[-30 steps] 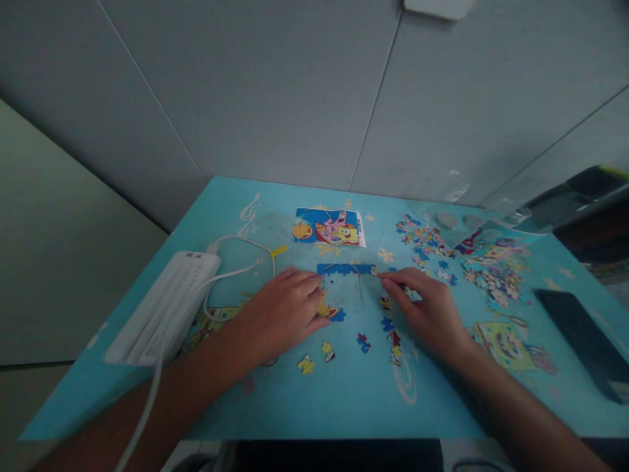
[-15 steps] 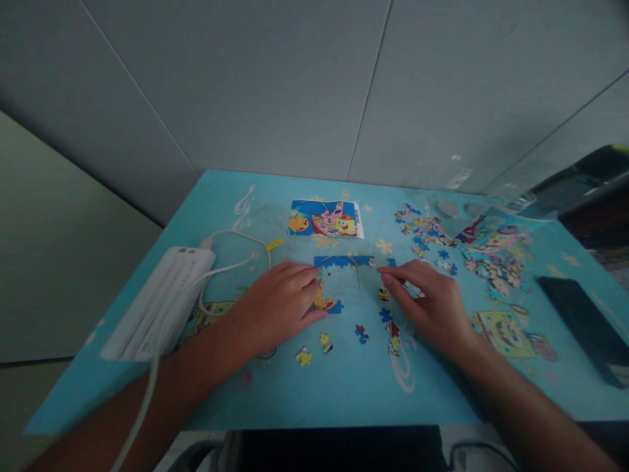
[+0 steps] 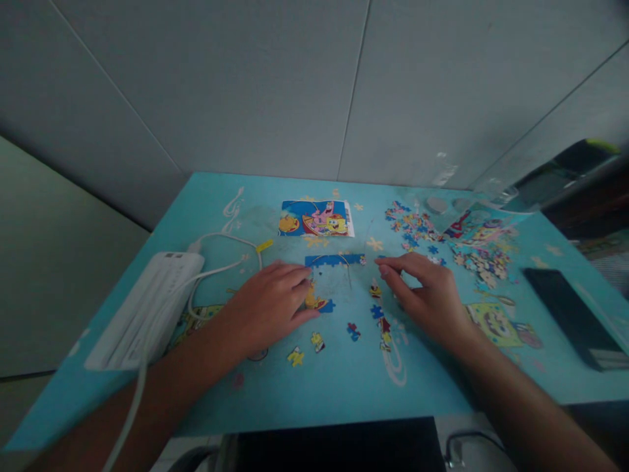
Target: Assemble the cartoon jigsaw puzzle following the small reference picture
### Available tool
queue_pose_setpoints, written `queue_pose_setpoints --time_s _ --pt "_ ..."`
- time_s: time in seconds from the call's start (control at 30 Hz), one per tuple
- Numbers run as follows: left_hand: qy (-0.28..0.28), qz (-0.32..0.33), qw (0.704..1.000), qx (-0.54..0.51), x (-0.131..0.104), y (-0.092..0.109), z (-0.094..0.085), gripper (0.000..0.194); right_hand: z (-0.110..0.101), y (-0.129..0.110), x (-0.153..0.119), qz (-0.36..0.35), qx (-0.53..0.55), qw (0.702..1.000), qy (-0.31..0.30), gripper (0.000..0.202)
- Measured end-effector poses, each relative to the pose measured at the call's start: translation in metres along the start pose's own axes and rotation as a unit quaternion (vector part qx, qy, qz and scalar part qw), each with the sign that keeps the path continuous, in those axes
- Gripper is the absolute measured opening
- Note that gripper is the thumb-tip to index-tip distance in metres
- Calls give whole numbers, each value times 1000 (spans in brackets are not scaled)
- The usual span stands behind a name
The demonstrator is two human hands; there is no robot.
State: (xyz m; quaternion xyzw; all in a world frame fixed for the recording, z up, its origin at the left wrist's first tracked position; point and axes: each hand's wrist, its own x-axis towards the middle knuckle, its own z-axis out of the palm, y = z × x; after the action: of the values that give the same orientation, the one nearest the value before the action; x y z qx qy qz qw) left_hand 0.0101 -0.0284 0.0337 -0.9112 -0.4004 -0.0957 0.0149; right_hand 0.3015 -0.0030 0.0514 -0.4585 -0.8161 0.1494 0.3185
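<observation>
My left hand (image 3: 278, 298) lies palm down on the table, fingers stretched and thumb apart, against the left side of a partly joined jigsaw puzzle (image 3: 334, 260). My right hand (image 3: 417, 282) has thumb and index finger pinched together at the puzzle's upper right. A sliver of a blue puzzle piece (image 3: 381, 258) shows just behind the index finger; whatever lies between the fingertips is hidden. Below them runs a short column of pieces (image 3: 377, 312). Loose are a red and blue piece (image 3: 353, 332) and two yellowish pieces, one a yellow piece (image 3: 295, 356).
A picture card (image 3: 316, 218) lies behind the puzzle. To the right are a heap of loose pieces (image 3: 484, 262), a clear plastic bag with a printed label (image 3: 484, 223) and a dark phone (image 3: 572, 314). A white power strip (image 3: 147, 308) with cables stands left.
The view has turned slightly right. My right fingertips have shifted a little up and right, closer to the blue piece. My left hand stays beside the puzzle.
</observation>
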Motion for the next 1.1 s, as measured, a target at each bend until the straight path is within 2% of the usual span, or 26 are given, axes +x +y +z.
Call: queue_pose_setpoints --time_s 0.1,0.27,0.33,0.4,0.8,1.1 --pt "-4 -3 1000 3 0 -1 2 39 0 0 0 -7 31 999 -39 18" --pt "-4 -4 1000 -1 -1 0 2 40 -1 -4 0 -81 68 965 -239 14" --pt "-1 -2 1000 0 -1 0 1 40 -1 -7 -1 -96 62 950 -291 20" --pt "0 -1 1000 2 -1 1 1 40 0 -8 -3 -96 58 942 -315 23" --pt "11 1 1000 7 -2 1 3 41 3 -11 -8 -82 72 938 -330 14" --pt "22 2 1000 11 -2 2 3 38 11 -12 -8 -84 83 953 -279 16"
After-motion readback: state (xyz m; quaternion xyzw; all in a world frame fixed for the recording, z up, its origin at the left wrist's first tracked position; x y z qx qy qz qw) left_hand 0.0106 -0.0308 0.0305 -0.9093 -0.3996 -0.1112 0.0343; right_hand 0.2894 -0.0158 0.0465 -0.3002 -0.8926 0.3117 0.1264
